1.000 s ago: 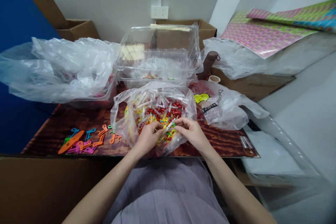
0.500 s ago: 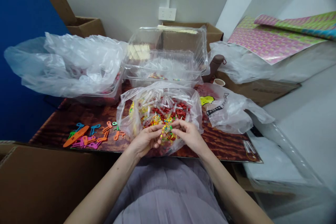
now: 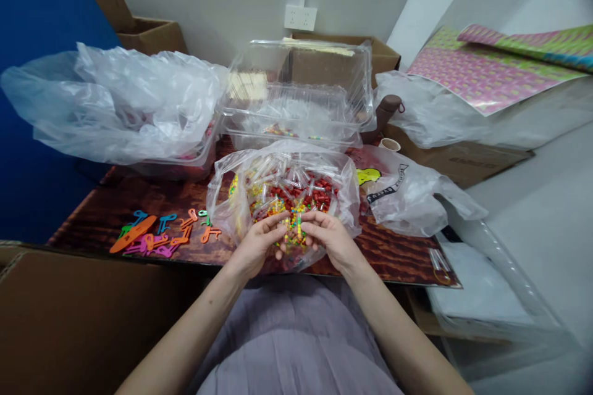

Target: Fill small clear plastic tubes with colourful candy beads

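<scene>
My left hand [image 3: 262, 241] is closed in a pinch over the front of an open clear plastic bag [image 3: 222, 197]. Between its thumb and fingertips stands a slim clear tube of coloured beads [image 3: 286, 229]. Facing it, my right hand [image 3: 332, 238] pinches a second upright bead-filled tube [image 3: 299, 226], a small gap away. Inside the bag lie empty clear tubes [image 3: 296, 163], small red caps [image 3: 322, 192] and loose yellow, orange and green beads [image 3: 273, 210]. Fingers and the busy background partly hide both tubes' lower ends.
Coloured plastic clips [image 3: 162, 237] lie on the left of the dark wooden table [image 3: 380, 256]. Behind stand clear plastic boxes [image 3: 296, 129], and a bag-covered tub [image 3: 185, 166]. At right are a printed plastic bag [image 3: 407, 197], a paper cup [image 3: 390, 145] and a brown bottle [image 3: 386, 111].
My hands have drawn slightly apart. The bead tubes now stand upright side by side, where earlier one slanted between my fingertips. The camera view has shifted a little.
</scene>
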The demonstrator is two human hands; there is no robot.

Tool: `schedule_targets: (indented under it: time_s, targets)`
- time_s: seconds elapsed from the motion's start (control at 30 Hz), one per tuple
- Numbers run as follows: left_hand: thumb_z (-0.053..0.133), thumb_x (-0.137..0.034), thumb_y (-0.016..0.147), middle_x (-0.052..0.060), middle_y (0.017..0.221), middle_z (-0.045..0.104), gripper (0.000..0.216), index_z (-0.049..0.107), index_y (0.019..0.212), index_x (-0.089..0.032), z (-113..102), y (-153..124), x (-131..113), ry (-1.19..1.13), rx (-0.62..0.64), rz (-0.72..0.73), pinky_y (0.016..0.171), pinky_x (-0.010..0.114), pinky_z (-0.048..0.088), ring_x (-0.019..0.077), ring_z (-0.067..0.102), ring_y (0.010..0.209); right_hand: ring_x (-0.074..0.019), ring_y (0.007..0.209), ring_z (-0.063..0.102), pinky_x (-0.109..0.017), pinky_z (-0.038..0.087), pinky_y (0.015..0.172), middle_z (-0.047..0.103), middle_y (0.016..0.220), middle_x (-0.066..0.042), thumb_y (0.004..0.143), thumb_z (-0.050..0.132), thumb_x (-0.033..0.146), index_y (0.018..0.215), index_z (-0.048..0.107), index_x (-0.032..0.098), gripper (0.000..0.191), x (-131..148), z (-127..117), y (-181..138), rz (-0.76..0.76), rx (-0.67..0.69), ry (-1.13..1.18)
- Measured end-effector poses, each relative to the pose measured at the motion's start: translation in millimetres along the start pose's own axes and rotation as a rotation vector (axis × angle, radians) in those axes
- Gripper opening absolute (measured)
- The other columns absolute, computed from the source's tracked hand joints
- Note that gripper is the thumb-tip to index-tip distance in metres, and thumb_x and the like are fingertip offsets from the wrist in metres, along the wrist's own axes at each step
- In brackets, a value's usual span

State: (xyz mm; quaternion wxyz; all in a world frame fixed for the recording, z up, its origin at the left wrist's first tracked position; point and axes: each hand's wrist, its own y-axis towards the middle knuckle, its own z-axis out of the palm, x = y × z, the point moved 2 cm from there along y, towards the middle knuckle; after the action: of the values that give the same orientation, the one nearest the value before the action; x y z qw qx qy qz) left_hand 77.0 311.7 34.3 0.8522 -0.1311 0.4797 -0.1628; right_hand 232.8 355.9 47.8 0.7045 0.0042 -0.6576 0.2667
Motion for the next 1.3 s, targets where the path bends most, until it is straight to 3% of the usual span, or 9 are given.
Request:
schedule_targets:
  time_s: [0.17,0.33,0.43,0.57,0.73,0.9,1.0,1.1,1.3]
  targets:
    - [0.077,-0.036,0.064,0.0,0.071,0.06,0.038,0.067,0.093,-0.013,1,2,2,0.096,-0.076,0.09,0.042,0.016,0.04,0.0074,0.051,0.056,-0.0092,0.048,0.049,-0.02,0.037,0.044,0.055,0.057,0.004,0.061,0.073,0.038,0.082,0.059,0.017,0.033,-4,9,2,-0.051,-0.042,-0.03]
    - [0.076,-0.036,0.064,-0.001,0.075,0.062,0.033,0.069,0.089,-0.015,8,14,-7,0.123,-0.115,0.208,0.048,0.018,0.045,0.0088,0.054,0.061,-0.0124,0.059,0.054,-0.024,0.044,0.055,0.06,0.066,0.0,0.07,0.062,0.028,0.075,0.061,0.017,0.012,15,21,10,-0.326,-0.154,-0.261]
    - [0.074,-0.036,0.066,-0.001,0.075,0.063,0.031,0.069,0.087,-0.015,12,21,-23,0.14,-0.156,0.331,0.053,0.019,0.046,0.0091,0.055,0.063,-0.014,0.062,0.057,-0.025,0.045,0.056,0.063,0.073,-0.002,0.078,0.053,0.026,0.085,0.067,0.018,0.018,35,23,17,-0.392,-0.078,-0.35]
    - [0.072,-0.041,0.069,0.002,0.083,0.066,0.036,0.067,0.093,-0.014,8,19,-38,0.171,-0.219,0.424,0.055,0.019,0.048,0.0107,0.059,0.068,-0.0158,0.076,0.06,-0.028,0.046,0.072,0.065,0.082,-0.003,0.081,0.052,0.019,0.083,0.068,0.018,0.016,44,11,17,-0.527,-0.088,-0.61]
    - [0.072,-0.041,0.069,0.005,0.09,0.067,0.039,0.065,0.094,-0.013,-8,6,-33,0.157,-0.236,0.334,0.056,0.022,0.053,0.0147,0.063,0.072,-0.0177,0.084,0.06,-0.028,0.042,0.074,0.066,0.089,-0.005,0.085,0.05,0.013,0.083,0.067,0.019,0.019,10,0,-1,-0.372,0.068,-1.224]
    - [0.072,-0.04,0.07,0.003,0.084,0.067,0.038,0.066,0.096,-0.014,-12,-2,-22,0.194,-0.203,0.283,0.056,0.022,0.052,0.0123,0.061,0.066,-0.0194,0.088,0.058,-0.027,0.039,0.067,0.061,0.097,-0.008,0.086,0.046,0.012,0.091,0.063,0.018,0.018,-9,5,-15,-0.331,0.035,-1.552]
    - [0.071,-0.041,0.069,0.003,0.084,0.066,0.038,0.067,0.096,-0.014,-9,-4,-20,0.228,-0.168,0.28,0.056,0.023,0.052,0.0128,0.06,0.067,-0.0187,0.089,0.057,-0.026,0.039,0.069,0.06,0.101,-0.008,0.086,0.045,0.01,0.092,0.063,0.018,0.02,-6,6,-11,-0.377,0.017,-1.484]
    - [0.07,-0.042,0.071,0.003,0.081,0.066,0.038,0.068,0.095,-0.014,-7,-6,-16,0.292,-0.128,0.261,0.056,0.022,0.05,0.0133,0.06,0.067,-0.0163,0.081,0.057,-0.026,0.041,0.069,0.062,0.091,-0.005,0.083,0.051,0.012,0.088,0.063,0.018,0.014,4,-2,-3,-0.409,-0.009,-1.114]
    - [0.066,-0.04,0.074,0.001,0.076,0.065,0.029,0.066,0.087,-0.014,6,-8,-8,0.404,-0.016,0.229,0.054,0.022,0.047,0.0108,0.056,0.058,-0.0142,0.067,0.055,-0.026,0.042,0.063,0.063,0.077,-0.002,0.074,0.064,0.026,0.078,0.063,0.018,0.009,33,-7,-2,-0.449,-0.255,-0.478]
